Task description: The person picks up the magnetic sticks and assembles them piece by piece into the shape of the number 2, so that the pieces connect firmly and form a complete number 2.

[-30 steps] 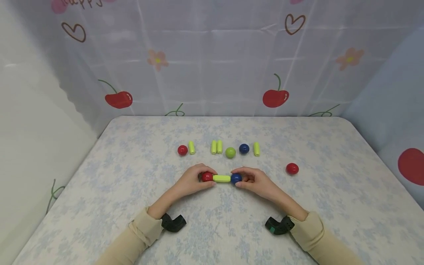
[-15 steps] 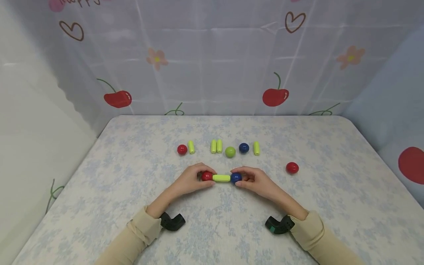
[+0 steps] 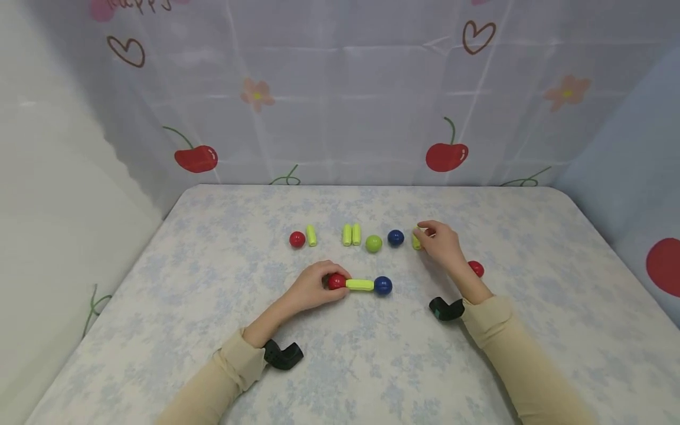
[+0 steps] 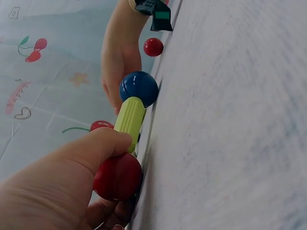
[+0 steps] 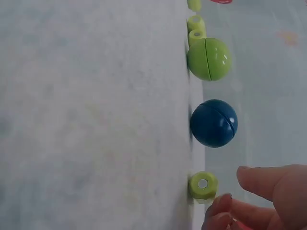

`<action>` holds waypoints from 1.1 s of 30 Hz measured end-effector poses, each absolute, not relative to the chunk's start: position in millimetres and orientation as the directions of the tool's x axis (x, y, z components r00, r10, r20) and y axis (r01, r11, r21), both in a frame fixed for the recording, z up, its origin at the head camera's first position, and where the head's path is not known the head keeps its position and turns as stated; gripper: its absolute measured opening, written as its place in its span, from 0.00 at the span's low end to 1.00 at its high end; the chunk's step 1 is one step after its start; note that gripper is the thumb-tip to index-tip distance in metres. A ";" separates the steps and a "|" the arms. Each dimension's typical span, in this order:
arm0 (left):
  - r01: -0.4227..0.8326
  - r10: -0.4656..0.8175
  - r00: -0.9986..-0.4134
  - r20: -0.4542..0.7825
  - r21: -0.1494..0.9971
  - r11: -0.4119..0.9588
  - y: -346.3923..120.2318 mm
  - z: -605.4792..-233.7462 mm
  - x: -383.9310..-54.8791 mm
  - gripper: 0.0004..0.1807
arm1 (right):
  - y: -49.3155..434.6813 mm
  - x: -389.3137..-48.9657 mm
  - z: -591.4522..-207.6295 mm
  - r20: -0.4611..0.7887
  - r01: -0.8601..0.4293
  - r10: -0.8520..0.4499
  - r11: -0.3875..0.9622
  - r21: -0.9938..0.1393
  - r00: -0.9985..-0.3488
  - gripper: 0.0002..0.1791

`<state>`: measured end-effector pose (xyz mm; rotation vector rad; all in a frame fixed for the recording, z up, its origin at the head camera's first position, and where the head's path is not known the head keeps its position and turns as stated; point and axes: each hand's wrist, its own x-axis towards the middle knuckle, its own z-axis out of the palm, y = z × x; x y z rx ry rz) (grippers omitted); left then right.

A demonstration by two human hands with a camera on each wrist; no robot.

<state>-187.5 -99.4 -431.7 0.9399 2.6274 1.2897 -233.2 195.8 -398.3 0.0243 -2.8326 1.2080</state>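
My left hand (image 3: 314, 287) grips a red ball (image 3: 337, 281) between thumb and fingers. A ribbed yellow-green rod (image 4: 130, 117) joins that ball to a blue ball (image 3: 383, 285), forming a dumbbell shape level with the table. At the far right of the back row, my right hand (image 3: 442, 244) hovers around a loose yellow-green rod (image 5: 203, 186) lying on the table. In the right wrist view the thumb stands apart from this rod, and the fingertips (image 5: 218, 213) are close by its other side; whether they touch it is unclear.
Left of the right hand lie a blue ball (image 3: 395, 238), a green ball (image 3: 373, 244) and two side-by-side rods (image 3: 352, 235). Farther left are another rod (image 3: 311, 235) and a red ball (image 3: 297, 239). The right wrist partly covers a second loose red ball (image 3: 476, 268).
My right hand has let go of the joined blue ball and moved back and right to the loose rod. The left hand keeps its hold on the red ball.
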 end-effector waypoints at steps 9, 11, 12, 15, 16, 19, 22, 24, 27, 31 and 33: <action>0.487 0.543 -0.817 0.195 0.737 0.468 -99.3 -430.9 -187.9 0.10 | 193.2 -246.1 -406.1 -0.028 0.019 0.001 0.755 -0.655 -1.000 0.28; 0.493 0.548 -0.812 0.200 0.737 0.461 -99.1 -430.2 -188.1 0.10 | 193.6 -245.2 -406.3 -0.030 0.026 0.008 0.751 -0.660 -1.000 0.27; 0.495 0.550 -0.810 0.201 0.738 0.459 -99.1 -430.0 -188.2 0.10 | 193.6 -244.4 -406.3 -0.031 0.029 0.011 0.747 -0.664 -0.999 0.27; 0.493 0.553 -0.810 0.197 0.740 0.458 -99.2 -430.2 -188.1 0.10 | 193.1 -240.9 -405.9 -0.037 0.038 0.018 0.725 -0.687 -0.999 0.26; 0.491 0.552 -0.811 0.195 0.739 0.461 -99.2 -430.5 -188.0 0.10 | 193.1 -239.9 -406.0 -0.039 0.039 0.016 0.717 -0.696 -0.999 0.26; 0.486 0.550 -0.814 0.188 0.739 0.467 -99.0 -431.2 -187.7 0.10 | 192.7 -234.5 -405.0 -0.068 0.056 0.008 0.683 -0.728 -0.998 0.26; 0.483 0.546 -0.817 0.188 0.740 0.468 -98.4 -430.8 -187.3 0.10 | 192.0 -226.6 -403.7 -0.115 0.076 -0.021 0.636 -0.768 -0.993 0.26; 0.483 0.541 -0.819 0.190 0.737 0.473 -97.5 -430.2 -186.8 0.10 | 191.3 -219.6 -401.8 -0.147 0.089 -0.050 0.593 -0.800 -0.988 0.26; 0.484 0.535 -0.824 0.189 0.727 0.488 -95.5 -429.8 -186.6 0.11 | 190.7 -208.0 -399.0 -0.211 0.137 -0.096 0.495 -0.858 -0.973 0.27; 0.481 0.518 -0.833 0.196 0.720 0.501 -93.6 -428.9 -185.9 0.09 | 190.7 -192.1 -396.5 -0.277 0.197 -0.178 0.369 -0.908 -0.944 0.28; 0.476 0.510 -0.837 0.200 0.725 0.497 -93.4 -428.0 -185.7 0.09 | 191.0 -184.8 -396.3 -0.288 0.200 -0.263 0.318 -0.927 -0.921 0.28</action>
